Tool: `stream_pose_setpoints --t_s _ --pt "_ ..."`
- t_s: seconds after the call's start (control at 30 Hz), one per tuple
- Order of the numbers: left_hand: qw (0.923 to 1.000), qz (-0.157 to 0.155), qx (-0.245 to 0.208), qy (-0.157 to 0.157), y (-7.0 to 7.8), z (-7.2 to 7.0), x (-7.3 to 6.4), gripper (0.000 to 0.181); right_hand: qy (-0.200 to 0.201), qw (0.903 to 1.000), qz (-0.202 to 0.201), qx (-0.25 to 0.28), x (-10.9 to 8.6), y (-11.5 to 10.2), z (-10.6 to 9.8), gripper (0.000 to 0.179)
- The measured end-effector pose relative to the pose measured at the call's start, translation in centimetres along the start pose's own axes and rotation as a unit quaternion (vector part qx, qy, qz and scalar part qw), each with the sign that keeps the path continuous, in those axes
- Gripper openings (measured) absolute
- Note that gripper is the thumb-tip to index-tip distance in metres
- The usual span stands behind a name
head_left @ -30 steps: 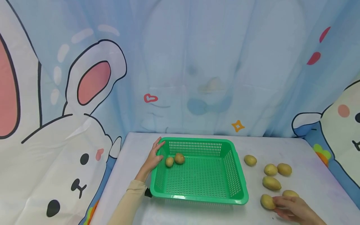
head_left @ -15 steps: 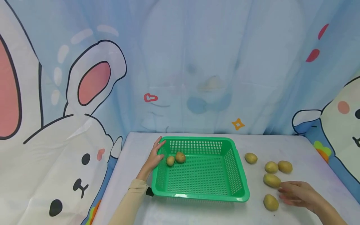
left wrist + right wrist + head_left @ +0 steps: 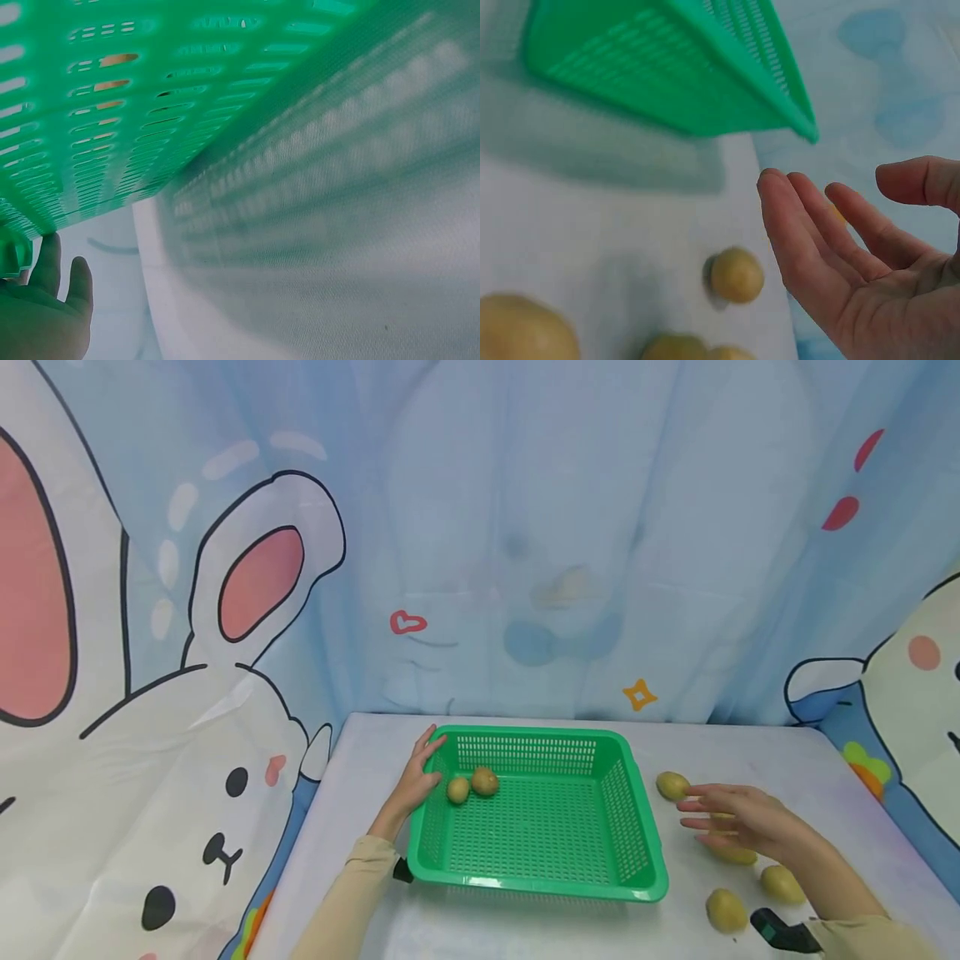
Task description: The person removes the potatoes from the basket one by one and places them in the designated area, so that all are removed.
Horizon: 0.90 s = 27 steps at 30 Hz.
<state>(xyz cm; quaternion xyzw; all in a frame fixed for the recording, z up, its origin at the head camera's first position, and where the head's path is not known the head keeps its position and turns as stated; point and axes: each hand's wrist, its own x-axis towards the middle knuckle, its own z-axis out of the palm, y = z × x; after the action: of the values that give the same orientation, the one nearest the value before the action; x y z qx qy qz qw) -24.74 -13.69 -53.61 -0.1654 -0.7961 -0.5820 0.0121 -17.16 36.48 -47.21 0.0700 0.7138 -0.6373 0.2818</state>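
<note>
In the head view, the left hand [image 3: 411, 788] rests spread, nearly straight-fingered, at the left rim of the green basket [image 3: 540, 890], while the right hand [image 3: 750, 817], empty, hangs above the potatoes [image 3: 727, 911] to the right. In the left wrist view, one fingertip meets the rim; brace lightly to prevent sliding. In the right wrist view, thumb and fingers stand wide apart: enclose the far potato [image 3: 737, 275] squarely, as it would likely roll.

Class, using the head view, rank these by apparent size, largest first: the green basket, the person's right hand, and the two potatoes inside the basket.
1. Green plastic basket
2. Right hand
3. Potato on the right
4. Potato on the left, only slightly smaller
</note>
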Motion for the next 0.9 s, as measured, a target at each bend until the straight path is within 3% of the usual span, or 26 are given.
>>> stream_pose_setpoints --t_s 0.23,0.37,0.47,0.7,0.9 --pt "0.9999 -0.001 -0.006 -0.012 3.2 -0.3 -1.2 0.068 -0.020 0.9987 -0.040 -0.025 2.5 -3.0 3.7 0.059" --pt "0.9999 0.000 -0.005 -0.013 3.6 -0.3 -1.4 0.067 -0.033 0.9977 -0.056 -0.021 4.2 -4.3 6.0 0.063" --pt "0.9999 0.000 -0.003 -0.013 3.4 -0.3 -1.2 0.068 -0.049 0.9969 -0.060 -0.006 5.7 -5.0 7.9 0.065" --pt "1.0000 0.003 0.003 0.007 0.0 0.0 0.0 0.070 -0.056 0.9962 -0.064 0.017 9.7 -6.0 12.7 0.059" --pt "0.9999 -0.003 -0.007 0.012 -0.6 0.0 0.1 0.073 -0.039 0.9973 -0.057 0.023 13.2 -6.1 17.0 0.055"
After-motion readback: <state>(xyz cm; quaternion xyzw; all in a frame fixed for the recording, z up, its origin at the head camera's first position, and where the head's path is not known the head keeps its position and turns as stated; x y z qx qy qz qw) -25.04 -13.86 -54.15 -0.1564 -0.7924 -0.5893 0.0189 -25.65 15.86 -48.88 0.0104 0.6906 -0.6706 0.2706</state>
